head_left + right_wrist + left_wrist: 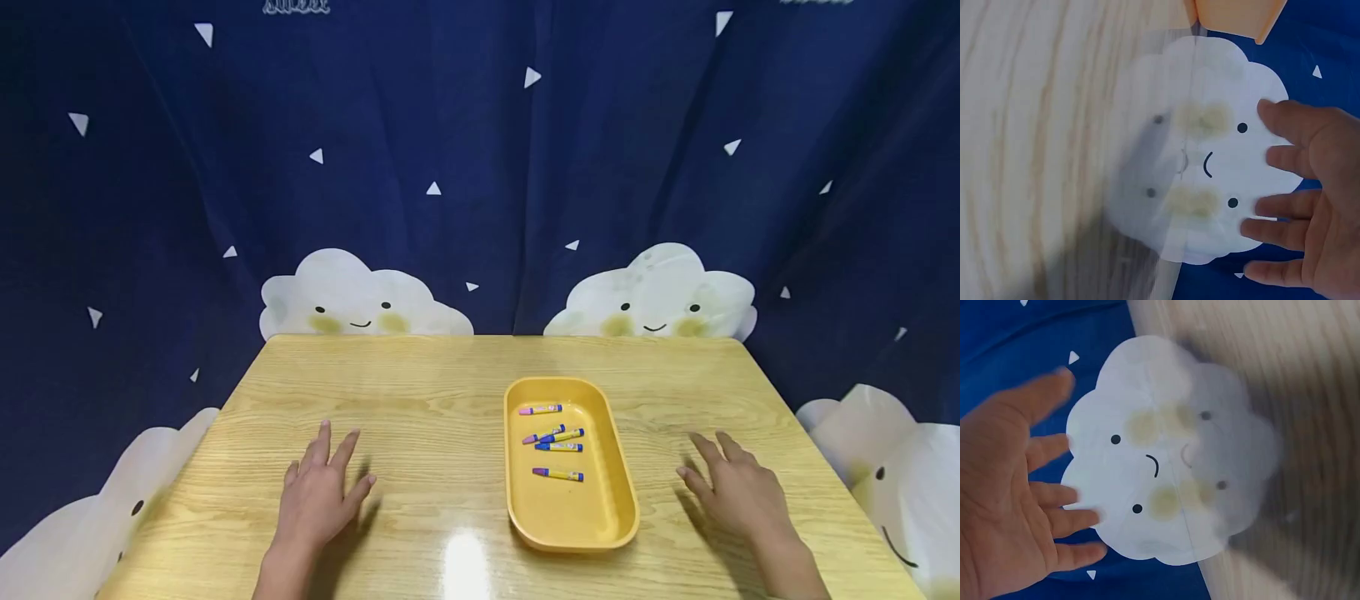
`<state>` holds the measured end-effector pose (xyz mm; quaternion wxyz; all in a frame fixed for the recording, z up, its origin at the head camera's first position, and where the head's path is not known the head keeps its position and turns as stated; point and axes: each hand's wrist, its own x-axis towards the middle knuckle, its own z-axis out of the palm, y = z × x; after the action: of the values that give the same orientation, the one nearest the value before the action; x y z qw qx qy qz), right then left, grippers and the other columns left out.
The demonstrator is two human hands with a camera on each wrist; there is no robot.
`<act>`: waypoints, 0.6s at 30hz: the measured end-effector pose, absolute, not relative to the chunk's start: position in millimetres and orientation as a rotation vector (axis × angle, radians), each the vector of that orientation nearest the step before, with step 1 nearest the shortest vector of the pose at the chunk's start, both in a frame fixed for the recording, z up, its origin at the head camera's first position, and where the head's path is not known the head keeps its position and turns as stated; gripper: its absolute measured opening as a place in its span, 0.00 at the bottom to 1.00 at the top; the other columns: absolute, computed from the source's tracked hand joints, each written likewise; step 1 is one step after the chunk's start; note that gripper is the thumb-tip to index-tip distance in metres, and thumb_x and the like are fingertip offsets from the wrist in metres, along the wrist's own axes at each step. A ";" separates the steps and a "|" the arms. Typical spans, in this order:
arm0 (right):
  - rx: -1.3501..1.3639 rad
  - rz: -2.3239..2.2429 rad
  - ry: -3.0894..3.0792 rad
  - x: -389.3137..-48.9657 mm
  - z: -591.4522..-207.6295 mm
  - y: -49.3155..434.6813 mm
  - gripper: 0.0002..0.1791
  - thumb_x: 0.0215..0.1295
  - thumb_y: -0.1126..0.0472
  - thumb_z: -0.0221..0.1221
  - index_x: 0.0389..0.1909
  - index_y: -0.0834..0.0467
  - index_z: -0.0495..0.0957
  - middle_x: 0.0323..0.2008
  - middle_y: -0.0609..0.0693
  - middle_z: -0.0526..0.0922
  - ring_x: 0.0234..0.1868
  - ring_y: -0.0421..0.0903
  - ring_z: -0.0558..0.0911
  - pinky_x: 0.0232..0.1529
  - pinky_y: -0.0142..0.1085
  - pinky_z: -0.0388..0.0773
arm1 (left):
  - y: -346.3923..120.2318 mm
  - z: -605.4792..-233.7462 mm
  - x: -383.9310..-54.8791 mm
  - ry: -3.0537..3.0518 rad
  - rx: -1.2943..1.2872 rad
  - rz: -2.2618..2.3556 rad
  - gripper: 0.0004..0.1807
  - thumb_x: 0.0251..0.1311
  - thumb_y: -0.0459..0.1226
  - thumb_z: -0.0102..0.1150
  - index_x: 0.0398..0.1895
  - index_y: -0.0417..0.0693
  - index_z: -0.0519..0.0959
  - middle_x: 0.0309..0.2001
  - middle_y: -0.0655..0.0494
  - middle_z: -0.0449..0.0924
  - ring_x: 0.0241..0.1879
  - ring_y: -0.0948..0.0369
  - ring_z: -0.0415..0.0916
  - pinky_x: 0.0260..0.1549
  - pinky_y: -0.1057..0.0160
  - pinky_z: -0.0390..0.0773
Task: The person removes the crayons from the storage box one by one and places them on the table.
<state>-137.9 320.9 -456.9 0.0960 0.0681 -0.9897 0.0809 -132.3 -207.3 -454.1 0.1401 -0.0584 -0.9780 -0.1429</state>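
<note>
Tray [577,517] (crayons [561,447] inside) lies nearer right fingers [707,451].

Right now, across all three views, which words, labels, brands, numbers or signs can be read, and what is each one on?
"sweet": on the curtain, upper left in the head view; its top is cut by the picture's edge, so this is a likely reading.
Curtain, upper right: more lettering, cut off too far to read.
Crayons in the tray: printed labels, too small to read.
Wrist views: no text.
</note>
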 end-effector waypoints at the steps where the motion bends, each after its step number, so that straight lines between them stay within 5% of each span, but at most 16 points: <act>1: 0.212 0.235 -2.927 -138.3 -455.7 320.9 0.30 0.64 0.46 0.55 0.58 0.64 0.70 0.53 0.73 0.69 0.46 0.73 0.71 0.33 0.64 0.69 | -207.0 -453.2 -132.4 -2.826 -0.170 -0.408 0.32 0.53 0.48 0.64 0.60 0.43 0.72 0.61 0.30 0.61 0.56 0.34 0.63 0.46 0.32 0.60; 6: 0.224 0.246 -2.923 -139.5 -452.9 319.8 0.24 0.63 0.51 0.58 0.51 0.66 0.75 0.45 0.68 0.77 0.41 0.68 0.77 0.28 0.59 0.72 | -206.0 -449.1 -132.2 -2.863 -0.169 -0.389 0.24 0.53 0.43 0.64 0.51 0.39 0.77 0.49 0.35 0.74 0.46 0.40 0.73 0.39 0.38 0.69; 18: 0.122 0.680 -3.008 -126.5 -448.7 307.1 0.35 0.66 0.42 0.51 0.60 0.68 0.67 0.50 0.71 0.73 0.44 0.66 0.76 0.34 0.57 0.72 | -193.9 -436.8 -126.5 -2.838 -0.140 -0.721 0.24 0.56 0.43 0.63 0.54 0.41 0.76 0.50 0.41 0.75 0.45 0.44 0.75 0.40 0.42 0.72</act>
<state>-126.5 307.1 -448.7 0.0277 0.0396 -0.9743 0.2202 -126.5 -193.9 -436.8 0.1047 -0.0475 -0.9628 -0.2445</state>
